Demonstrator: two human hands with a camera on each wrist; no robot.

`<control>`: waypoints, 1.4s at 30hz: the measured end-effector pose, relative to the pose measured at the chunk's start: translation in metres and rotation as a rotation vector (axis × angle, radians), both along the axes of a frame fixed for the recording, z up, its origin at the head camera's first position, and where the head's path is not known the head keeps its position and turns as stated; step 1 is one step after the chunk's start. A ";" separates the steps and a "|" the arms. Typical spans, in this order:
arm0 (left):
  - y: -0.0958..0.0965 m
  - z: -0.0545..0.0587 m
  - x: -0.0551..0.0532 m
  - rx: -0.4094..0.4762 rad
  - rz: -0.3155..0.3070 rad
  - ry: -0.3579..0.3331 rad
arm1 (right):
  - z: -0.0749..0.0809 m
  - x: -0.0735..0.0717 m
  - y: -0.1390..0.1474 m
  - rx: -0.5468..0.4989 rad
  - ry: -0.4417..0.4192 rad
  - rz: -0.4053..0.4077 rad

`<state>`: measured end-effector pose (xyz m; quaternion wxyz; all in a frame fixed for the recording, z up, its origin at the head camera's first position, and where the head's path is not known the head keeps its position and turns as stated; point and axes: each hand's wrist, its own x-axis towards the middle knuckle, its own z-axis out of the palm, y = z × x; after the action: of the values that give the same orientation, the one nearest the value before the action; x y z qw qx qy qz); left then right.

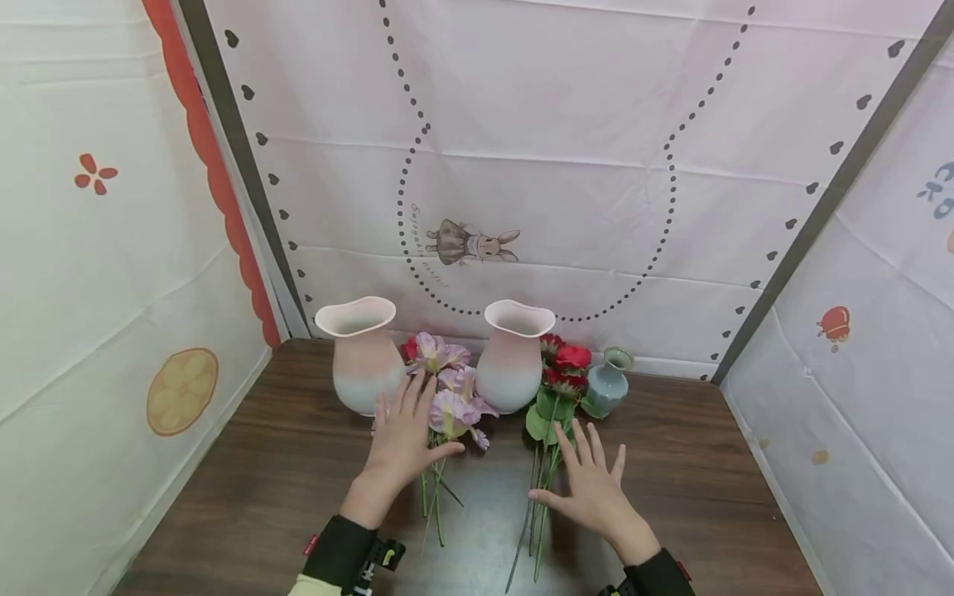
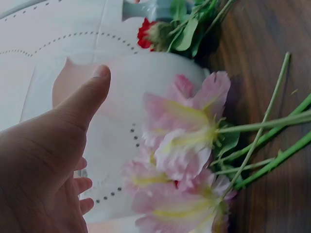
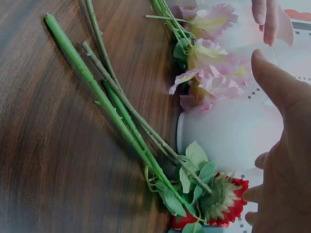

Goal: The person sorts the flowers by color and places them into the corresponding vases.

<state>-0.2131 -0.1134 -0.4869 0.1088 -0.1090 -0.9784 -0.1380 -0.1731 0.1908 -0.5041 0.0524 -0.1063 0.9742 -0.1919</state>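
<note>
My left hand [image 1: 400, 434] has its fingers spread and holds nothing; in the head view it overlaps the left pink-and-white vase [image 1: 365, 356] and the purple flowers [image 1: 452, 414]. With fingers apart, my right hand [image 1: 591, 488] hovers by the stems of the red flowers [image 1: 572, 358], also holding nothing. Pale purple blooms [image 2: 180, 141] and their green stems fill the left wrist view beside the thumb. In the right wrist view, red-flower stems [image 3: 121, 111] lie across the table. A second pink-and-white vase [image 1: 514, 360] stands between the two bunches.
A small blue-green vase [image 1: 607, 382] stands at the right of the red flowers. Dark wood table [image 1: 671, 497] lies under everything. White printed cloth walls [image 1: 537, 99] enclose its back and sides, with a rabbit picture [image 1: 469, 242] on the back one.
</note>
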 end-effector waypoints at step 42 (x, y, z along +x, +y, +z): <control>-0.073 0.044 -0.013 0.288 0.364 0.347 | -0.008 0.005 0.005 -0.034 0.020 -0.034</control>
<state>-0.2256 -0.1864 -0.4427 0.3121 0.0629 -0.9189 -0.2328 -0.1681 0.1959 -0.5126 0.0374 -0.0926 0.9730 -0.2081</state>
